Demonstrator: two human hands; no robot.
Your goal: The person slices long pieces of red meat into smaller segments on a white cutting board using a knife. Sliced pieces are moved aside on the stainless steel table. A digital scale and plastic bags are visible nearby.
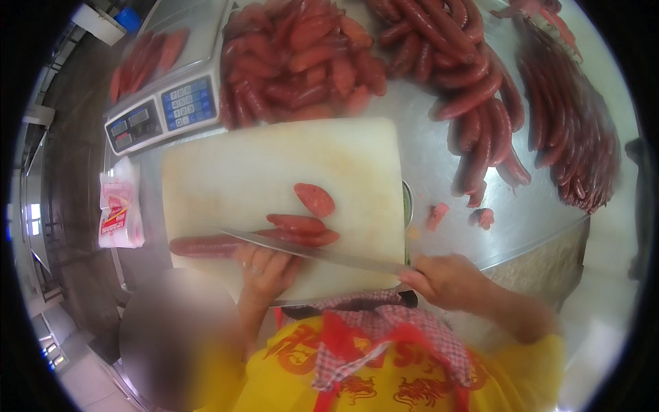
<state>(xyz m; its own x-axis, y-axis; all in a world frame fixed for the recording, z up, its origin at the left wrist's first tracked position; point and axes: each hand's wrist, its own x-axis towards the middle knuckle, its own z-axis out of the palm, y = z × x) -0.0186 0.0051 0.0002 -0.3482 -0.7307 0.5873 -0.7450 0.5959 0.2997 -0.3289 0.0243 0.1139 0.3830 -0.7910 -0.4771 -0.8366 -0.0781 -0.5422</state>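
A long red sausage (pixel 202 246) lies across the near part of a white cutting board (pixel 274 158). My left hand (pixel 266 271) is closed over it, fingers bent against its near side. In my right hand (pixel 446 280) is the handle of a knife, held at the board's near right edge. The long knife blade (pixel 329 257) slants left over the sausage, close to my left fingers; whether it has entered the meat I cannot tell. Cut pieces (pixel 296 224) lie just beyond the blade, and an oval slice (pixel 314 200) rests farther up the board with its cut face showing.
Cut sausage pieces (pixel 302 62) are heaped behind the board. Whole sausages (pixel 473 82) pile up at the right, beside a bundle of thin sausages (pixel 566 117). A scale (pixel 161 113) carrying sausages stands back left, with a pack of plastic bags (pixel 120 206) nearer. Two scraps (pixel 437 215) lie on the metal table (pixel 508 226).
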